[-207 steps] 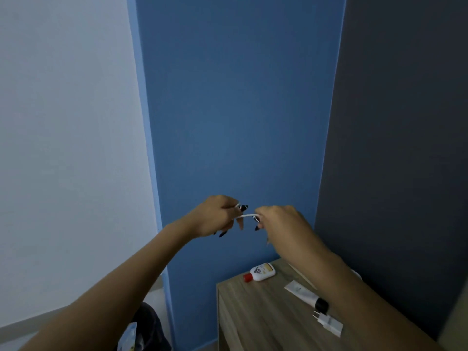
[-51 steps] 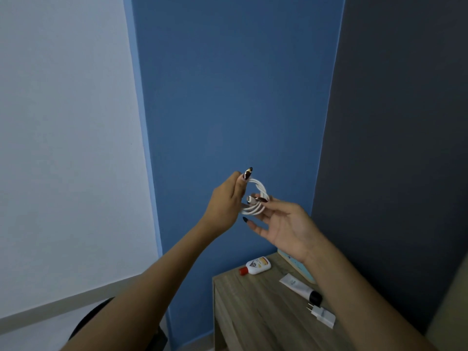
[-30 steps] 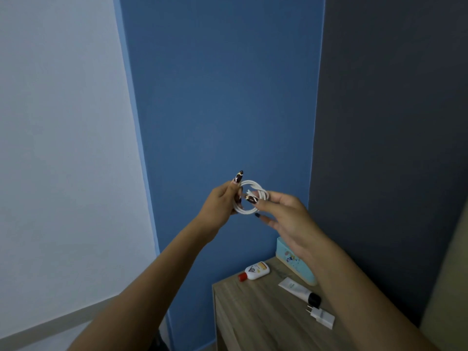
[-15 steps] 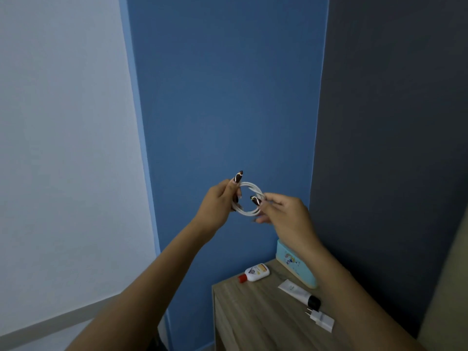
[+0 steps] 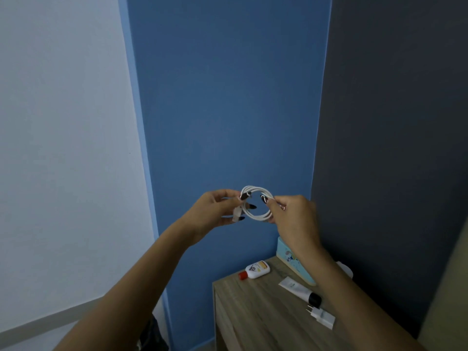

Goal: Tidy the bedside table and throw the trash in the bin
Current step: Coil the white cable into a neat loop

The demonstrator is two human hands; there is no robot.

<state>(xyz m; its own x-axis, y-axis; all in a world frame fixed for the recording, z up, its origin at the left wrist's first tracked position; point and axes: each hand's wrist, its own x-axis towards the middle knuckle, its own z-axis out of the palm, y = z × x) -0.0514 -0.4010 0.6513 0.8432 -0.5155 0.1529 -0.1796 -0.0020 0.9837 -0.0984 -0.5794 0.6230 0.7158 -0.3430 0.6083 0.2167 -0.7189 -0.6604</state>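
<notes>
A white cable (image 5: 255,216) wound into a small coil hangs in the air in front of the blue wall, above the wooden bedside table (image 5: 255,315). My left hand (image 5: 217,207) pinches the coil's left side, with a connector end sticking down by its fingers. My right hand (image 5: 293,214) pinches the coil's right side. On the table lie a small white bottle with a red cap (image 5: 255,269), a white tube with a black cap (image 5: 300,292) and a white plug adapter (image 5: 322,317).
A light blue box (image 5: 286,255) stands at the table's back against the dark wall, partly hidden by my right arm. The dark rim of a bin (image 5: 149,335) shows on the floor left of the table. A beige surface edges the lower right corner.
The cable went from a stretched strand to a wound coil. In the last second both hands dropped slightly and the connector end now hangs by my left fingers.
</notes>
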